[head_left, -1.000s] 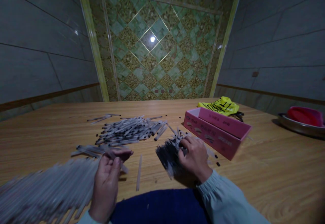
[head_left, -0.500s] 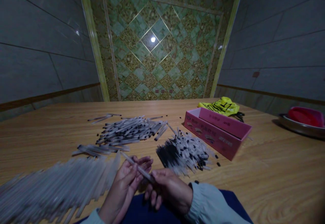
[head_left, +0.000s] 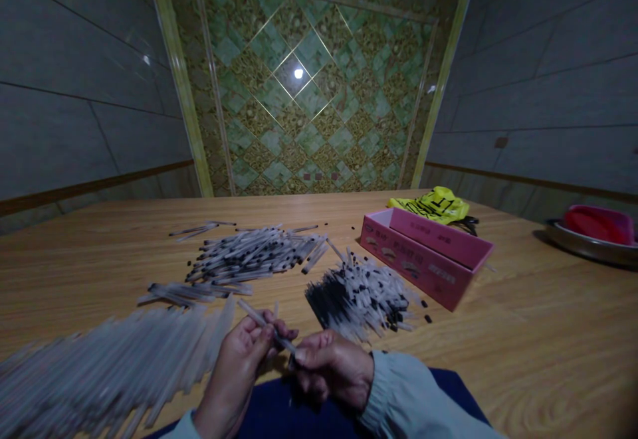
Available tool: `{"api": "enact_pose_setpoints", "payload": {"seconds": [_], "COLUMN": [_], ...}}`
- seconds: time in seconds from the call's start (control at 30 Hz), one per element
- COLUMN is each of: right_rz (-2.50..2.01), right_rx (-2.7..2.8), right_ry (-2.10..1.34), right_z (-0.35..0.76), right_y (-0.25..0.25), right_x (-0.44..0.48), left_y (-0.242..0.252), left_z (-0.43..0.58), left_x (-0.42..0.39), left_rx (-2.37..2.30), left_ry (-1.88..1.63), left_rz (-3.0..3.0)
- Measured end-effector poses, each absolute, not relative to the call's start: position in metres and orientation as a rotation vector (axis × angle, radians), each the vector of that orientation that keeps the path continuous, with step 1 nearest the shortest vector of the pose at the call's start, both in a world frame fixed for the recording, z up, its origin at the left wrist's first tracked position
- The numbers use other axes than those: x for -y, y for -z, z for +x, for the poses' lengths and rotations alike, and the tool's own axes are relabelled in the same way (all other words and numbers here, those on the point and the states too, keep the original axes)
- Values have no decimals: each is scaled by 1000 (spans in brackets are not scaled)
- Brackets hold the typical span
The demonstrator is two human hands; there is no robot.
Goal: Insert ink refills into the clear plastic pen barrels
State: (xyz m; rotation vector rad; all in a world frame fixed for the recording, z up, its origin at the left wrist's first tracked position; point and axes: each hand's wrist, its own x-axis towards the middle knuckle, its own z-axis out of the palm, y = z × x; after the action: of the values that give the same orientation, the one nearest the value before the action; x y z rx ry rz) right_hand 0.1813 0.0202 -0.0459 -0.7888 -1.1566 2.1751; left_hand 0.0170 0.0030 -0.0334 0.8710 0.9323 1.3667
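My left hand (head_left: 239, 359) and my right hand (head_left: 329, 366) meet at the near table edge, both pinched on one thin clear tube (head_left: 264, 325) that slants up to the left. My right fingers grip its lower end, where a small dark piece sits. Just beyond my right hand lies a pile of short dark-tipped refills (head_left: 361, 296). A big heap of clear tubes (head_left: 100, 366) spreads to the left of my left hand. Further back lies a pile of tubes with dark ends (head_left: 254, 256).
A pink open box (head_left: 423, 260) stands right of the refills, with a yellow bag (head_left: 433, 205) behind it. A metal dish holding something red (head_left: 593, 230) sits at the far right. The wooden table (head_left: 523, 333) meets tiled walls behind. Dark blue cloth (head_left: 279, 412) lies under my wrists.
My right hand left the refill pile and came back to my left hand. Both hands now grip one tube; in the last half second they barely shifted.
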Motion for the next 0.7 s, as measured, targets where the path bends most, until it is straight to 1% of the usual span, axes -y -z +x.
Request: {"api": "enact_pose_setpoints", "payload": {"seconds": [0.1, 0.17, 0.23, 0.33, 0.37, 0.4, 0.43, 0.47, 0.5, 0.63, 0.67, 0.7], "right_rz": [-913, -1029, -1151, -1243, -1233, -1209, -1177, -1138, -1091, -823, -769, -747], "right_rx": [1177, 1228, 1360, 1658, 1731, 1782, 1802, 1787, 1755, 1535, 1504, 1490], "right_ry": [-2099, -1967, -1663, -981, -801, -699, -685, -759, -918, -1865, -2014, -2086], "right_z": [176, 173, 171, 172, 172, 173, 173, 174, 174, 176, 177, 177], "right_y": [46, 44, 42, 39, 38, 37, 36, 36, 36, 39, 41, 42], "right_x": [-19, -16, -12, -6, -4, -2, -1, -1, -1, -10, -12, -15], "left_y": [33, 33, 34, 34, 33, 32, 31, 30, 28, 24, 23, 23], "left_z": [18, 19, 19, 20, 20, 20, 19, 19, 18, 15, 15, 15], "left_x": [-3, -2, -1, 0, 1, 1, 1, 1, 0, -1, -2, -2], "left_rx": [-985, -1015, -1037, -1041, -1033, -1024, -1012, -998, -981, -937, -943, -958], "left_ry": [-1372, -1364, -1374, -1424, -1440, -1452, -1460, -1465, -1465, -1410, -1391, -1376], "left_rz": [886, 904, 914, 902, 893, 883, 873, 867, 865, 879, 877, 867]}}
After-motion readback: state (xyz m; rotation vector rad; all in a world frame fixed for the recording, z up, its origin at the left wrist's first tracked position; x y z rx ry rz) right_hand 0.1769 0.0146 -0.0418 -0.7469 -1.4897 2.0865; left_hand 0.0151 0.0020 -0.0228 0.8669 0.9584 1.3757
